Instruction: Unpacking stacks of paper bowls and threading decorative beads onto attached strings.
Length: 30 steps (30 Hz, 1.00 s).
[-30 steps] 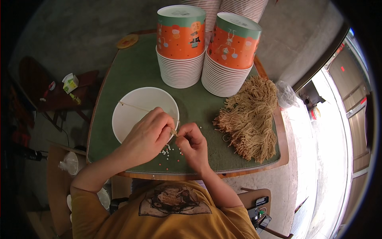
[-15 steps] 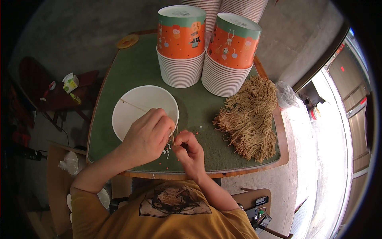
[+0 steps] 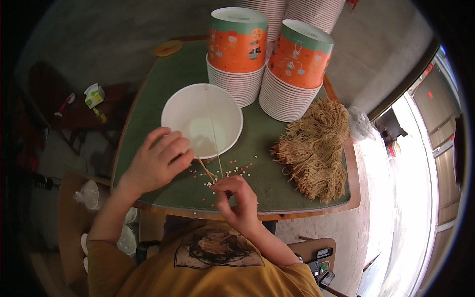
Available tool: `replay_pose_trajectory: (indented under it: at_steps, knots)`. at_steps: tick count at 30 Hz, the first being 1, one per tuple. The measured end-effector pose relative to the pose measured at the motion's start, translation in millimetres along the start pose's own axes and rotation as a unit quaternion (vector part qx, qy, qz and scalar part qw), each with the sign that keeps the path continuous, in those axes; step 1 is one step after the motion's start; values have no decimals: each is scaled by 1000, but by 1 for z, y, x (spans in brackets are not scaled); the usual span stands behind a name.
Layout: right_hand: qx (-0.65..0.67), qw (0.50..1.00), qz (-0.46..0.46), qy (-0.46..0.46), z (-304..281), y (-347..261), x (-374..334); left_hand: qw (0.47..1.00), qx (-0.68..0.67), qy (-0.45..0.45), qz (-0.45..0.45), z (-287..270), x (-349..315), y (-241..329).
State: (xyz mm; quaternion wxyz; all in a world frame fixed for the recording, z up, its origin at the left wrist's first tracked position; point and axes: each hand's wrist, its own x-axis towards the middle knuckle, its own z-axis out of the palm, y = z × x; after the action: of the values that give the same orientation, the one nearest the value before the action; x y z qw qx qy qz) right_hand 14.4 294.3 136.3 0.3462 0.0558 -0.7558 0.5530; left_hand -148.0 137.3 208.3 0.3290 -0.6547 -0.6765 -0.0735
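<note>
A large white paper tub (image 3: 190,109) stands with its mouth toward me. A thin pale string (image 3: 214,129) crosses its mouth from the far rim to my right hand. My right hand (image 3: 238,198) pinches a tan twisted cord (image 3: 207,170) between thumb and fingertips, close to the table's near edge. The cord's other end lies by the tub's near rim, next to my left thumb. My left hand (image 3: 161,161) is at the tub's near left side, fingers bent and apart, with nothing seen gripped. Small white and orange pellets (image 3: 232,173) lie scattered between the hands and tub.
Two stacks of orange and green tubs (image 3: 237,47) stand at the back of the green-covered table (image 3: 163,79), with more stacks behind. A bundle of tan cords (image 3: 316,148) lies at the right. A chair with a tissue box (image 3: 94,95) is at left.
My left hand has moved left, away from the right hand. The tub has shifted away and turned, so its string now runs from the far rim. More pellets show.
</note>
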Motion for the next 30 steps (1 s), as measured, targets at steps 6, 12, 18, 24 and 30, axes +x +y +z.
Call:
replay_pose_trajectory:
  at_steps: [6,12,18,24,30]
  knots:
    - [-121,990,-64,-38,17,0,4,825,-342,108,-437,17,-26,55]
    - [-151,983,-94,-52,24,3,11,464,-695,63,-546,22,-15,69]
    - [-173,976,-112,-67,22,4,15,417,-709,110,-558,22,-9,72]
    - [-182,952,-201,-145,14,6,30,429,-676,165,-576,22,-11,58]
    - [-146,938,-264,-169,7,13,37,485,-631,170,-582,28,-17,33]
